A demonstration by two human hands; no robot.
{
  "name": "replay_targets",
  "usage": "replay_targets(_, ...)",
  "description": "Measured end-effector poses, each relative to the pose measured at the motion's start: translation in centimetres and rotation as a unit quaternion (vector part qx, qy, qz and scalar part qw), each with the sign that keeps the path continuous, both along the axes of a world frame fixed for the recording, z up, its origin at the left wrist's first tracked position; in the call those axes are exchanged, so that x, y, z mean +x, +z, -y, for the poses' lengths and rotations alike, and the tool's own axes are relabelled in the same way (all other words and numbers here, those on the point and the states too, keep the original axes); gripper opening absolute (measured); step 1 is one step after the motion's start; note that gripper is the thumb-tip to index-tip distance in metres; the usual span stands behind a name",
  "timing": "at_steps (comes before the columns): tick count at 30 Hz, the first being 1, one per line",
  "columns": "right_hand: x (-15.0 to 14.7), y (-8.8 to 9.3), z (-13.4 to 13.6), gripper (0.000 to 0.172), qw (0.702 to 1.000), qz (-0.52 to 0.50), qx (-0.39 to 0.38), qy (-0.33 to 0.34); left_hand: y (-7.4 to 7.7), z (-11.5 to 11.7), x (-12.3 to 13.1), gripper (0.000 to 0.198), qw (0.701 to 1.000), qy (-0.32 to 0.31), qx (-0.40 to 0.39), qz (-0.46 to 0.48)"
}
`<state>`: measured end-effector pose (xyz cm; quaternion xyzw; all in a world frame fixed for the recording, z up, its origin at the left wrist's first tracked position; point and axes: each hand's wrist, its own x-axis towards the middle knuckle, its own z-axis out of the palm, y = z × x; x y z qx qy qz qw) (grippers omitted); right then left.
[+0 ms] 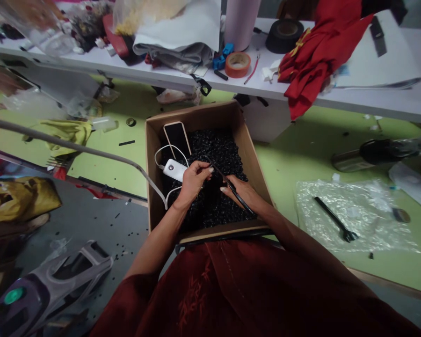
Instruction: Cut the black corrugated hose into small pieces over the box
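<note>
My left hand [196, 177] is pinched at the far end of a thin black cord-like strip [244, 206]. Closed on the same strip, my right hand [239, 191] is a little lower and to the right. The strip slants down to the right over an open cardboard box [254, 154]. Many small shiny black pieces [215, 145] fill the box; their exact kind is too small to tell. Just left of my left hand, a white power bank [173, 169] with a white cable lies on the pieces. A phone [177, 138] leans behind it.
A raised white shelf [259, 86] crosses the back, bearing orange tape [237, 64], black tape [285, 35] and red cloth [323, 51]. On the green table [108, 161], right side, a black tool [337, 220] lies on clear plastic. A grey hose [101, 154] runs into the box.
</note>
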<state>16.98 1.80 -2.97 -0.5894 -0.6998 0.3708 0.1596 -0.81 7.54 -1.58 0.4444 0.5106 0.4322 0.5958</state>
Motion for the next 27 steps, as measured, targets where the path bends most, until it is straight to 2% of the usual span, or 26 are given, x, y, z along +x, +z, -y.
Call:
replay_targets(9, -0.2, 0.7, 0.0, 0.016, 0.999, 0.037, -0.007, -0.017, -0.7, 0.0, 0.1, 0.025, 0.999, 0.01, -0.016, 0.032)
replay_targets(18, 0.2, -0.4, 0.1, 0.015, 0.994, 0.106, 0.017, -0.005, -0.9, 0.0, 0.3, 0.026, 0.996, 0.02, -0.055, 0.068)
replay_targets(27, 0.3, -0.2, 0.1, 0.015, 0.991, 0.131, 0.007, -0.009, -1.1, -0.3, 0.1, 0.028, 0.994, 0.017, -0.079, 0.075)
